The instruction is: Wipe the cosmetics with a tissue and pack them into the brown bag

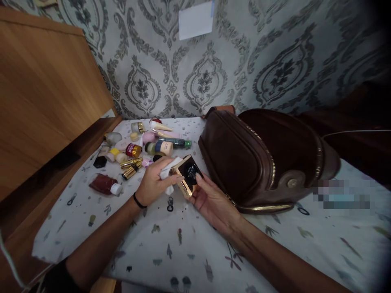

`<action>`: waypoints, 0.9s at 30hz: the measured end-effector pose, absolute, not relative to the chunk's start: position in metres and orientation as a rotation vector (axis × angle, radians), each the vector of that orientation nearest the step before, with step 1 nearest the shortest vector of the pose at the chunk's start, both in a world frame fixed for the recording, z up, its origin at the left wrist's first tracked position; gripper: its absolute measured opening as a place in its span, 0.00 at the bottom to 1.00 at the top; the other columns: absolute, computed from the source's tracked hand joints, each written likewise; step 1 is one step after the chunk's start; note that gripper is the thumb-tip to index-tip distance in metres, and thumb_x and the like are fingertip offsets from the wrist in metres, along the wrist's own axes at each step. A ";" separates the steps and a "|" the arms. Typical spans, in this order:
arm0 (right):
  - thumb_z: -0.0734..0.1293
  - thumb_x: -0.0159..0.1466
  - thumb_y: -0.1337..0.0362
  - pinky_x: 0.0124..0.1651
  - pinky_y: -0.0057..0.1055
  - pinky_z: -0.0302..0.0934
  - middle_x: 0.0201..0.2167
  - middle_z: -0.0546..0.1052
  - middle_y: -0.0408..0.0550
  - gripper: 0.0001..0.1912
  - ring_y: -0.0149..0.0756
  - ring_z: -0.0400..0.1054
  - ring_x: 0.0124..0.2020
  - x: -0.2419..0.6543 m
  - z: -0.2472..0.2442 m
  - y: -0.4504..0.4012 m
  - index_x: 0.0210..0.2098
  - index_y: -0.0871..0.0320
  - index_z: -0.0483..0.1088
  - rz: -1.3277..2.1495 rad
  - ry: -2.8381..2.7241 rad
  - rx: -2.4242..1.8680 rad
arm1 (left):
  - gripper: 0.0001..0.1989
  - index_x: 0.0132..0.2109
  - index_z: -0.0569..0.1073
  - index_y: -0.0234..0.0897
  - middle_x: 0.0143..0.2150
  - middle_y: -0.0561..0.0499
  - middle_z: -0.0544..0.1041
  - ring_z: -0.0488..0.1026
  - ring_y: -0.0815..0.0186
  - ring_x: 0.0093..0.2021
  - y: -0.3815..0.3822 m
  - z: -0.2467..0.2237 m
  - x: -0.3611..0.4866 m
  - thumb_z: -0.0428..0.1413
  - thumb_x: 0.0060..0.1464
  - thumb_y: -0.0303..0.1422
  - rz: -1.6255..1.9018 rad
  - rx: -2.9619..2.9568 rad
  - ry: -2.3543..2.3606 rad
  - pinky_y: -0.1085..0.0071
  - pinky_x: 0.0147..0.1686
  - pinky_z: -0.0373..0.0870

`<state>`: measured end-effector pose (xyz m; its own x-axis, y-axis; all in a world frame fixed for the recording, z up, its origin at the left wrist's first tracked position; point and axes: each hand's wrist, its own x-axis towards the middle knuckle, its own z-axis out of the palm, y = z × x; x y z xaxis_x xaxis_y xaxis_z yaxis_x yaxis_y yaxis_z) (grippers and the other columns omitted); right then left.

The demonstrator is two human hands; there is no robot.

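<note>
A black and gold box-shaped cosmetic case (pixel 188 173), like a compact, is held tilted between my hands in front of the bag. My right hand (pixel 210 199) grips it from the right, thumb on the dark face with small white print. My left hand (pixel 157 183) is closed on a white tissue (pixel 168 175), and its thumb rests against the case's gold edge. Beyond my left hand lie gold lipstick tubes (pixel 132 167), a dark red jar with a gold lid (pixel 133 150) and a white and blue jar (pixel 164 147).
A brown leather bag (pixel 235 158) with gold zippers lies to the right. A bottle of red liquid (pixel 105 185) lies on the patterned cloth (pixel 189 252) at left. Several more cosmetics cluster at the back. A wooden cabinet (pixel 51 81) borders the left, patterned wallpaper the back.
</note>
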<state>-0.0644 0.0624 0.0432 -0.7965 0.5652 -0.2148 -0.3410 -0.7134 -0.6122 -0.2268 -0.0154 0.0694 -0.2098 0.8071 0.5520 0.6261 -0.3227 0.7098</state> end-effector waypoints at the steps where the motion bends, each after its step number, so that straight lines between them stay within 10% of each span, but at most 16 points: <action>1: 0.79 0.52 0.58 0.34 0.25 0.67 0.29 0.79 0.38 0.17 0.27 0.72 0.29 -0.064 0.043 0.063 0.36 0.55 0.74 2.460 -0.770 -0.550 | 0.16 0.46 0.76 0.34 0.39 0.49 0.77 0.74 0.64 0.40 -0.016 0.070 -0.227 0.61 0.57 0.42 1.588 1.829 1.728 0.69 0.42 0.69; 11: 0.82 0.47 0.64 0.29 0.22 0.62 0.29 0.78 0.39 0.22 0.25 0.70 0.26 -0.064 0.046 0.059 0.39 0.55 0.74 2.512 -0.803 -0.614 | 0.14 0.50 0.76 0.36 0.42 0.47 0.78 0.74 0.64 0.43 -0.017 0.069 -0.227 0.54 0.63 0.40 1.730 1.929 1.842 0.68 0.45 0.70; 18: 0.81 0.48 0.64 0.29 0.22 0.66 0.33 0.79 0.38 0.33 0.25 0.72 0.27 -0.065 0.046 0.061 0.50 0.46 0.70 2.475 -0.713 -0.538 | 0.50 0.70 0.57 0.39 0.65 0.36 0.65 0.62 0.46 0.65 -0.017 0.064 -0.230 0.58 0.47 0.60 1.423 2.163 1.652 0.52 0.63 0.60; 27: 0.82 0.46 0.62 0.31 0.26 0.70 0.30 0.80 0.41 0.26 0.33 0.77 0.29 -0.064 0.043 0.062 0.37 0.54 0.67 2.536 -0.741 -0.555 | 0.20 0.55 0.75 0.36 0.55 0.39 0.77 0.74 0.58 0.55 -0.016 0.068 -0.223 0.60 0.58 0.40 1.597 2.097 1.683 0.63 0.55 0.69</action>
<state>-0.0638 0.0618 0.0426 -0.8232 0.5096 -0.2504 -0.2946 -0.7604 -0.5789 -0.2234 -0.0157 0.0683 -0.1009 0.7289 0.6771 0.7146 -0.4205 0.5591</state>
